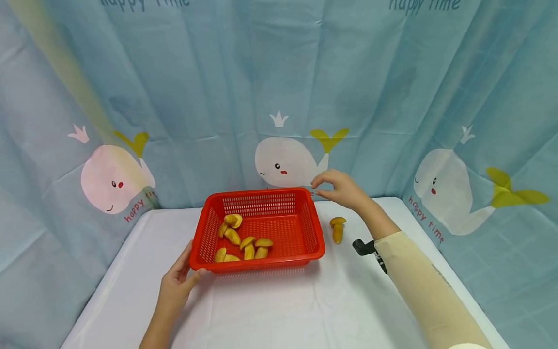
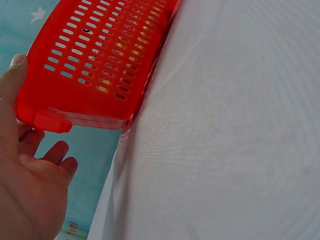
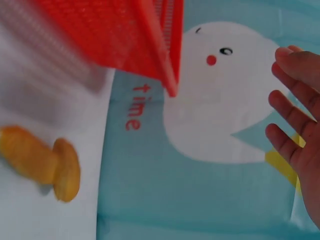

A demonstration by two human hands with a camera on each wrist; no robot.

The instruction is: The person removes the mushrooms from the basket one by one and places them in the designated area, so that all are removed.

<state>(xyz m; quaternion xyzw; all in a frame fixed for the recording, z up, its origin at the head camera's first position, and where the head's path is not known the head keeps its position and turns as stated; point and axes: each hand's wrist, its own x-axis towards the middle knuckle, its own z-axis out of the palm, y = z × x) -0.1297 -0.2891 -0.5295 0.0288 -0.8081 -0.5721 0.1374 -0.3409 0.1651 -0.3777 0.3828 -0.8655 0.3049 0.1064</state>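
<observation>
A red plastic basket [image 1: 257, 263] with slotted sides stands on the white-covered table. Several yellow-brown mushrooms [image 1: 232, 236] lie inside it, mostly toward its left and front. At the basket's front left corner, my left hand [image 1: 176, 283] grips the rim; in the left wrist view the thumb lies on the rim and the fingers sit under it. My right hand [image 1: 342, 189] is raised beside the back right corner, fingers loosely bent and holding nothing, apart from the rim in the right wrist view. One more mushroom [image 1: 337, 230] lies on the table right of the basket.
White cloth covers the table [image 1: 261, 310]. Blue curtains [image 1: 218, 97] printed with whales hang behind and at both sides, close to the table's edges. A black strap-mounted device [image 1: 366, 248] sits at my right wrist.
</observation>
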